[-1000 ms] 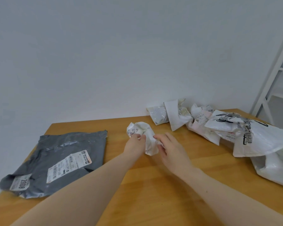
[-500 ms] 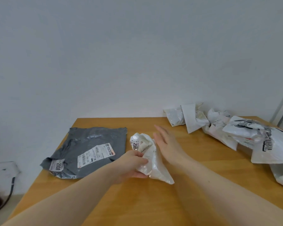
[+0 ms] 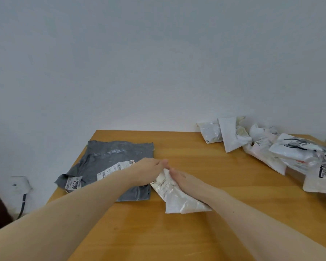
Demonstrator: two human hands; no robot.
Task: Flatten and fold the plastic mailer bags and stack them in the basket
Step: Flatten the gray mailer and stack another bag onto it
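the left hand (image 3: 149,171) rests on the far end of a crinkled white plastic mailer bag (image 3: 174,193), fingers extended and touching it; whether they pinch the edge cannot be told. just beside it, the right hand (image 3: 184,178) lies flat on the same bag, fingers straight, pressing it onto the light wooden table (image 3: 196,232). under and beyond the left hand lies a flattened grey plastic mailer with white shipping labels (image 3: 109,166). well off to the right of the right hand sits a heap of crumpled white mailers (image 3: 271,147). no basket is in view. likely risk: the slick, springy plastic could slide on the smooth wood or puff back up if pressure is uneven, trapping air and spoiling the fold.
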